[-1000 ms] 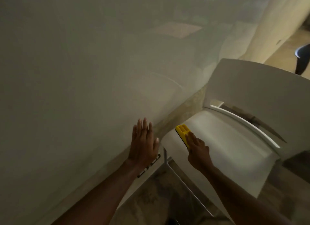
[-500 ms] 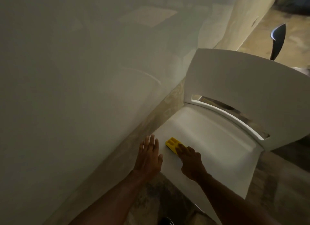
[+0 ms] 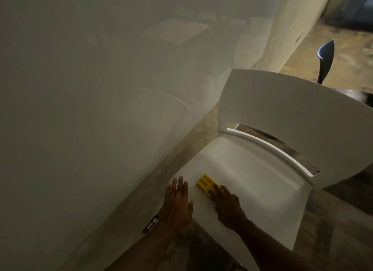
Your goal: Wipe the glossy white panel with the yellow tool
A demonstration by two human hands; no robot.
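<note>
Counted in view: two hands, left point(image 3: 177, 202) and right point(image 3: 228, 208); one yellow tool point(image 3: 205, 183); one white chair point(image 3: 282, 129); one glossy panel point(image 3: 90, 99).

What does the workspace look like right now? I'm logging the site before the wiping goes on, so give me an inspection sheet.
Surface: glossy white panel, large, reflective.
Job's things: yellow tool lying on the white chair seat.
Clutter: small dark object at the panel's lower edge.
Grippers: left hand flat, fingers spread; right hand pressing on the tool.
Cables: nothing seen.
Surroundings: dim room, patterned floor, dark chair behind.
</note>
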